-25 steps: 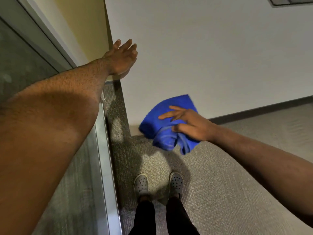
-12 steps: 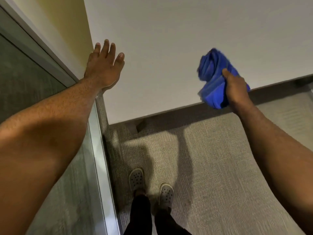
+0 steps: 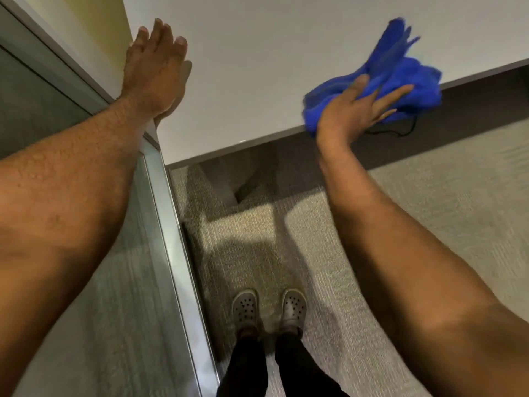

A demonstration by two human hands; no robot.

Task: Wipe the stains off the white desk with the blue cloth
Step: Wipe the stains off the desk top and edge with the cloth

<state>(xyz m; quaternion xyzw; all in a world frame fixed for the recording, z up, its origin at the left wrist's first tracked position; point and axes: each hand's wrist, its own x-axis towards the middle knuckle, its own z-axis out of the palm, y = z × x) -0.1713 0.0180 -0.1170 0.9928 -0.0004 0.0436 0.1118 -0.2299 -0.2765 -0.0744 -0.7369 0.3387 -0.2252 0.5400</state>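
The white desk (image 3: 272, 53) fills the top of the view, its front edge running from lower left to upper right. The bunched blue cloth (image 3: 400, 78) lies at that front edge on the right, partly hanging over it and blurred. My right hand (image 3: 355, 107) presses on the cloth with fingers spread over it. My left hand (image 3: 156, 67) lies flat, fingers together, on the desk's left corner beside the wall. No stains show on the desk surface.
A glass partition with a metal frame (image 3: 169, 224) runs down the left side. Grey carpet (image 3: 415, 224) covers the floor, where my feet in grey clogs (image 3: 269, 308) stand. A black cable (image 3: 395, 131) lies under the desk edge.
My right hand with the cloth swept from the desk's near-left corner to the right along the front edge, and its fingers spread over the cloth. My left hand stayed on the left corner.
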